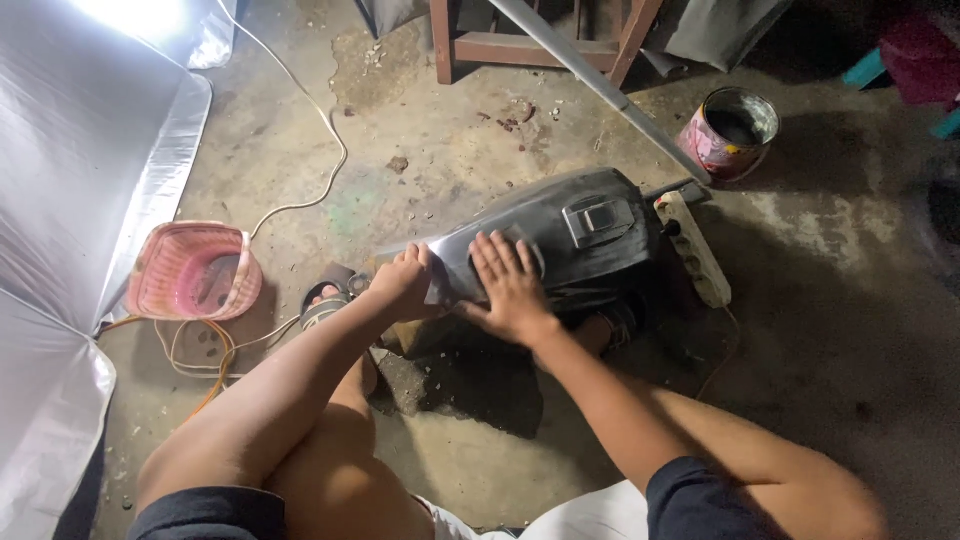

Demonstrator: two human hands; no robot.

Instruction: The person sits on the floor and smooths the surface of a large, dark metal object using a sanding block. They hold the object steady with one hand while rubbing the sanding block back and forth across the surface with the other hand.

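Note:
A dark grey curved body panel [580, 235] with a raised rectangular fitting lies on the concrete floor in front of me. My left hand [405, 285] is closed around the panel's pointed left end. My right hand [510, 285] lies flat on the panel's top surface, fingers spread; whether something thin sits under the palm is hidden. My knees and a sandalled foot [325, 300] frame the panel from below.
A pink plastic basket [195, 270] stands at left beside coiled orange and white cables. A white power strip [695, 250] lies right of the panel. A paint tin [730, 130], a slanting metal pipe [600, 85] and a wooden frame stand behind. A silver sheet covers the left edge.

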